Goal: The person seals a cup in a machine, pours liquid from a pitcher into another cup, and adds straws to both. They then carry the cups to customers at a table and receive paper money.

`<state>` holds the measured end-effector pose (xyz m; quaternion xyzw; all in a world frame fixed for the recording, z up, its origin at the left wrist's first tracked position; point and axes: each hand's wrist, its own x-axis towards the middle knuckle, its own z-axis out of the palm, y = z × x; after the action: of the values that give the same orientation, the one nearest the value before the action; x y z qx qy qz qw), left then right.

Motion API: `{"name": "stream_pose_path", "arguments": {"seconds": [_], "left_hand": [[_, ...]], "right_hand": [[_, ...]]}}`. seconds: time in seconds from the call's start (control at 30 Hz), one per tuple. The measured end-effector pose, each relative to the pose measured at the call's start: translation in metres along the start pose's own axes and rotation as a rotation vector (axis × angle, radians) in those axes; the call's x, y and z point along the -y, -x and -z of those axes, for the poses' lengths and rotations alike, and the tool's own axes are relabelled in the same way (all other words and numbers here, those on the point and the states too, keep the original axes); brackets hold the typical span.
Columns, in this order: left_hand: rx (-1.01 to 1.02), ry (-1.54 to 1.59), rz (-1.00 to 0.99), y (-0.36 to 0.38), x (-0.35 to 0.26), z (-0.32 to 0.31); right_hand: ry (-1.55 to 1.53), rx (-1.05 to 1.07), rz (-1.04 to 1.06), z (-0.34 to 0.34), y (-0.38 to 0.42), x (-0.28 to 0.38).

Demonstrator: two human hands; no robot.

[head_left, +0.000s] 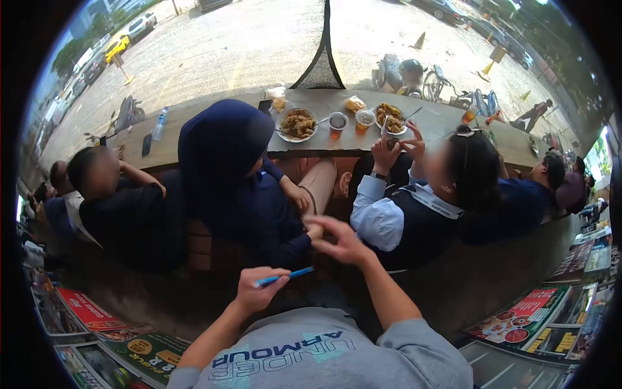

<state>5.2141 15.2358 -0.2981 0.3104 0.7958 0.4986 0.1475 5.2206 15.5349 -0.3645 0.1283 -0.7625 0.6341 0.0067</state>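
Note:
A blue pen (pixel 295 273) sits in my left hand (pixel 258 290), fingers wrapped round it, its tip pointing to the right. Ahead of it my right hand (pixel 343 242) reaches forward with the fingers stretched apart and nothing in them. Its fingertips overlap, in this view, the hand of a seated person (pixel 227 168) in a dark blue head covering. To the right sits another person (pixel 414 207) in a dark vest and light blue sleeves, both hands raised and holding something small at the counter.
Along the long counter (pixel 214 139) stand two plates of food (pixel 298 124) (pixel 391 119), cups of drink (pixel 337 125), a water bottle (pixel 160 123) and a phone (pixel 147 144). More people sit to both sides. Food stall signs (pixel 91 310) lie behind me on both sides.

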Motion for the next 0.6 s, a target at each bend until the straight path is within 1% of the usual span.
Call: {"name": "stream_pose_path", "arguments": {"seconds": [0.03, 0.1, 0.13, 0.17, 0.2, 0.23, 0.27, 0.3, 0.33, 0.37, 0.43, 0.5, 0.6], "left_hand": [[-0.029, 0.159, 0.007, -0.031, -0.016, -0.006], [-0.005, 0.396, 0.044, -0.058, -0.029, -0.015], [0.04, 0.352, -0.029, -0.072, -0.033, -0.015], [0.082, 0.308, -0.098, -0.082, -0.036, -0.015], [0.079, 0.312, -0.102, -0.092, -0.038, -0.02], [0.055, 0.373, -0.007, -0.101, -0.039, -0.027], [0.031, 0.433, 0.087, -0.105, -0.039, -0.03], [0.03, 0.436, 0.083, -0.105, -0.043, -0.027], [-0.034, 0.433, 0.098, -0.107, -0.047, -0.025], [-0.099, 0.429, 0.113, -0.109, -0.049, -0.023], [-0.137, 0.384, 0.092, -0.09, -0.028, -0.021], [-0.042, 0.313, 0.19, -0.057, -0.01, -0.016], [0.063, 0.265, 0.359, 0.005, 0.016, -0.015]], "right_hand": [[-0.001, -0.004, 0.036, -0.02, 0.024, 0.018], [-0.068, -0.081, -0.014, -0.046, 0.058, 0.03], [-0.058, -0.085, -0.012, -0.052, 0.068, 0.03], [-0.139, -0.191, -0.081, -0.057, 0.078, 0.026], [-0.22, -0.296, -0.149, -0.06, 0.083, 0.022], [-0.217, -0.294, -0.151, -0.061, 0.082, 0.022], [-0.342, -0.4, -0.158, -0.058, 0.078, 0.02], [-0.466, -0.506, -0.162, -0.054, 0.071, 0.017], [-0.545, -0.591, -0.139, -0.05, 0.059, 0.01], [-0.54, -0.589, -0.136, -0.044, 0.045, -0.002], [-0.627, -0.776, -0.134, -0.027, 0.014, -0.038], [-0.71, -0.842, -0.145, -0.006, -0.025, -0.078], [-0.699, -0.898, -0.234, 0.031, -0.095, -0.153]]}}
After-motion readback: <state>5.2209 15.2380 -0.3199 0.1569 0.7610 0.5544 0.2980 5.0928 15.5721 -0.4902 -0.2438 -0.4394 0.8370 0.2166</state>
